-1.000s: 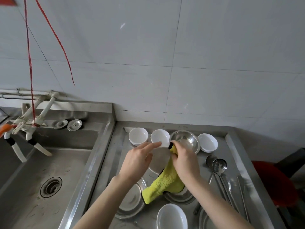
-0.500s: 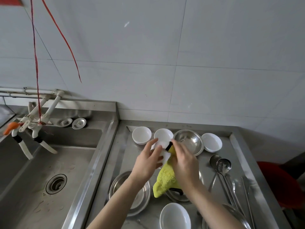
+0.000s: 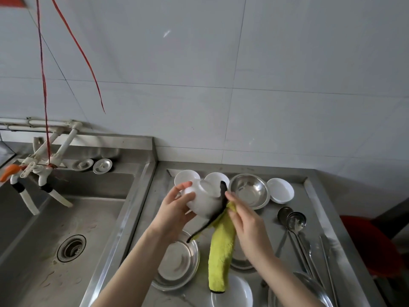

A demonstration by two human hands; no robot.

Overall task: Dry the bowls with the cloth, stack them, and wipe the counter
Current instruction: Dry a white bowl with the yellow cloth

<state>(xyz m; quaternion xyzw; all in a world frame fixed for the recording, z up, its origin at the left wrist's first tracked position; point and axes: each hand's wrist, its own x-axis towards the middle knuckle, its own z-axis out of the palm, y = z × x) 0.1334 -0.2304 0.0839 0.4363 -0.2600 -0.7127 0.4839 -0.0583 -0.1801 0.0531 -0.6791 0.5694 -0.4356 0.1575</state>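
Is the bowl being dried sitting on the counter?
No, the left hand holds the bowl in the air, tilted, with the yellow cloth against it.

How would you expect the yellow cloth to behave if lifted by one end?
Probably floppy: the yellow cloth hangs limp from the right hand beside the white bowl. Likely light, since one hand carries it. Its fuzzy pile should resist slipping.

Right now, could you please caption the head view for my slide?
Left hand holds a tilted white bowl while right hand presses a yellow cloth against it.
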